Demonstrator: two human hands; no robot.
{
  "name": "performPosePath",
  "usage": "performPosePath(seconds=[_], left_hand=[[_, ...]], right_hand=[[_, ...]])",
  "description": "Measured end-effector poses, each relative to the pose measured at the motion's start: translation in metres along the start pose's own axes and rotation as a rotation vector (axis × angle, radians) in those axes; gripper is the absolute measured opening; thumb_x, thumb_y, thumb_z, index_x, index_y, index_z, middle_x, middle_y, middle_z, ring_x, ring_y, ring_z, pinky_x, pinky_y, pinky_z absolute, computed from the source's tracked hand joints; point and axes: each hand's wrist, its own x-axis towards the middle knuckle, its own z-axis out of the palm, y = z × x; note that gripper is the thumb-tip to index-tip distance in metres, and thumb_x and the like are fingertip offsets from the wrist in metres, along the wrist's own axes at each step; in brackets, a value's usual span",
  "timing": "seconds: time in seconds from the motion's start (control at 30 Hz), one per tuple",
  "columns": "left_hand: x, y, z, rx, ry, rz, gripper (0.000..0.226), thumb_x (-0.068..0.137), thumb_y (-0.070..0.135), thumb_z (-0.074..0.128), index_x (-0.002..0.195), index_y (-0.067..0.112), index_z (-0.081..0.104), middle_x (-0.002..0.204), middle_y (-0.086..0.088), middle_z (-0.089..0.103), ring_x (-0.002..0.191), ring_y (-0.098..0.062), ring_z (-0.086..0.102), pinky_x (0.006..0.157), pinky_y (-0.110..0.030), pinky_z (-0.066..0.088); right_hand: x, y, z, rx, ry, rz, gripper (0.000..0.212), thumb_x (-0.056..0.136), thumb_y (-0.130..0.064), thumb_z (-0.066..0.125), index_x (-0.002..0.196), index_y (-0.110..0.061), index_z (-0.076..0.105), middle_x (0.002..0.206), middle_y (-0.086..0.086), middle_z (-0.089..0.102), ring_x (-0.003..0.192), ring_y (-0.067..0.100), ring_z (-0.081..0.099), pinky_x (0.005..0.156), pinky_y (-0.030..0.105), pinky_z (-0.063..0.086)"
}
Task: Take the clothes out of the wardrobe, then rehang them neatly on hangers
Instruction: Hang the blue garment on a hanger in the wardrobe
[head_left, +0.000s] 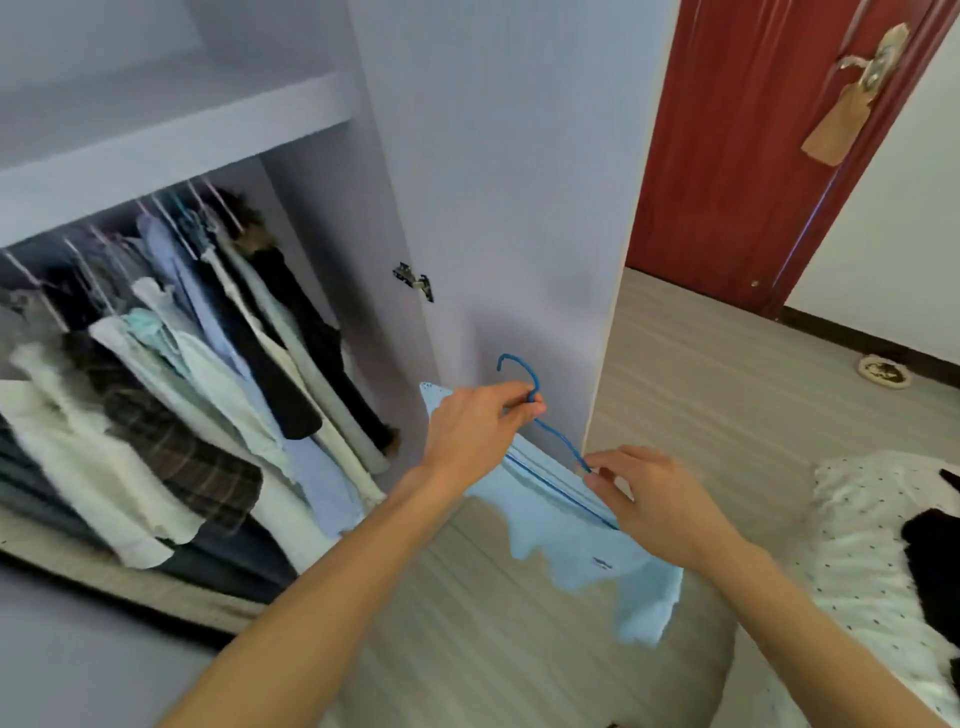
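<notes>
1. In the wardrobe, left of frame, are the hanging clothes.
2. The wardrobe door stands at centre, with the room door behind it at upper right.
3. The hanger and garment are at lower centre, before the wardrobe door.
4. The bed is at lower right.

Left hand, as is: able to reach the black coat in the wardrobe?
Probably, but occupied: the wardrobe stands open, nothing between the left hand and the black coat, yet it grips the blue hanger carrying a light blue garment.
</notes>
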Motion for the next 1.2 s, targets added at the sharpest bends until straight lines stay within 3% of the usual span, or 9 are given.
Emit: performPosePath(seconds=[0.2, 0.3, 0.4, 0.5, 0.6, 0.7, 0.8, 0.97, 1.2], left_hand=[[0.016, -0.001, -0.021, 0.008, 0.146, -0.119, 0.017, 0.099, 0.046, 0.054, 0.098, 0.037, 0.069, 0.085, 0.021, 0.068, 0.065, -0.009, 0.054, 0.062, -0.028, 0.04], [0.024, -0.001, -0.031, -0.012, 0.153, -0.136, 0.025, 0.101, 0.051, 0.049, 0.116, 0.041, 0.066, 0.111, 0.025, 0.067, 0.065, 0.004, 0.055, 0.069, -0.028, 0.047], [0.029, -0.004, -0.041, 0.095, 0.177, -0.103, 0.045, 0.101, 0.055, 0.044, 0.142, 0.037, 0.05, 0.145, 0.016, 0.051, 0.128, 0.001, 0.046, 0.108, -0.032, 0.041], [0.025, -0.023, -0.065, 0.29, 0.276, -0.124, 0.06, 0.1, 0.058, 0.043, 0.152, 0.027, 0.039, 0.16, 0.005, 0.032, 0.148, -0.013, 0.024, 0.121, -0.035, 0.022], [0.019, -0.05, -0.107, 0.558, 0.325, -0.184, 0.071, 0.1, 0.061, 0.037, 0.157, 0.02, 0.027, 0.166, -0.001, 0.016, 0.153, -0.018, 0.011, 0.124, -0.049, 0.014], [0.019, -0.077, -0.157, 0.798, 0.388, -0.277, 0.077, 0.099, 0.062, 0.03, 0.16, 0.021, 0.008, 0.168, -0.001, -0.002, 0.154, -0.019, -0.006, 0.122, -0.051, -0.002], [0.03, -0.101, -0.204, 0.96, 0.497, -0.289, 0.077, 0.099, 0.061, 0.031, 0.16, 0.024, 0.004, 0.168, -0.002, -0.005, 0.154, -0.022, -0.008, 0.121, -0.055, -0.001], [0.068, -0.14, -0.262, 1.09, 0.621, -0.287, 0.077, 0.098, 0.056, 0.033, 0.16, 0.024, -0.001, 0.167, -0.003, -0.008, 0.154, -0.025, -0.007, 0.12, -0.056, -0.002], [0.119, -0.204, -0.294, 1.105, 0.733, -0.328, 0.067, 0.101, 0.055, 0.011, 0.16, 0.027, -0.004, 0.168, -0.001, -0.004, 0.154, -0.018, -0.006, 0.122, -0.053, -0.004]], right_hand=[[0.054, -0.014, 0.01, -0.048, 0.115, -0.157, 0.003, 0.092, -0.015, 0.066, 0.089, -0.014, 0.065, 0.079, 0.001, 0.066, 0.063, 0.031, 0.061, 0.053, 0.035, 0.046], [0.075, -0.022, 0.009, -0.045, 0.112, -0.182, 0.008, 0.094, -0.014, 0.063, 0.086, -0.013, 0.062, 0.07, -0.002, 0.059, 0.057, 0.029, 0.057, 0.052, 0.029, 0.035], [0.099, -0.029, 0.007, -0.017, 0.038, -0.178, 0.014, 0.1, -0.02, 0.051, 0.091, -0.012, 0.059, 0.077, -0.004, 0.055, 0.071, 0.029, 0.057, 0.06, 0.033, 0.03], [0.124, -0.038, 0.003, -0.033, -0.005, -0.223, 0.017, 0.102, -0.023, 0.044, 0.094, -0.014, 0.056, 0.081, -0.003, 0.054, 0.078, 0.027, 0.057, 0.063, 0.034, 0.03], [0.152, -0.05, 0.003, -0.057, -0.047, -0.255, 0.02, 0.103, -0.024, 0.041, 0.093, -0.014, 0.054, 0.079, -0.003, 0.054, 0.073, 0.023, 0.055, 0.064, 0.033, 0.035], [0.183, -0.069, 0.003, -0.095, -0.062, -0.275, 0.022, 0.104, -0.026, 0.039, 0.091, -0.014, 0.053, 0.08, -0.002, 0.053, 0.071, 0.022, 0.05, 0.065, 0.032, 0.033], [0.215, -0.092, 0.008, -0.112, -0.063, -0.276, 0.022, 0.104, -0.024, 0.038, 0.087, -0.015, 0.05, 0.078, -0.003, 0.051, 0.07, 0.022, 0.048, 0.065, 0.032, 0.031], [0.27, -0.132, 0.019, -0.126, -0.05, -0.278, 0.017, 0.103, -0.024, 0.039, 0.087, -0.018, 0.041, 0.081, -0.003, 0.048, 0.069, 0.021, 0.044, 0.065, 0.03, 0.031], [0.347, -0.175, 0.041, -0.164, -0.037, -0.303, 0.015, 0.104, -0.024, 0.038, 0.09, -0.019, 0.04, 0.093, 0.002, 0.058, 0.076, 0.023, 0.05, 0.068, 0.027, 0.031]])
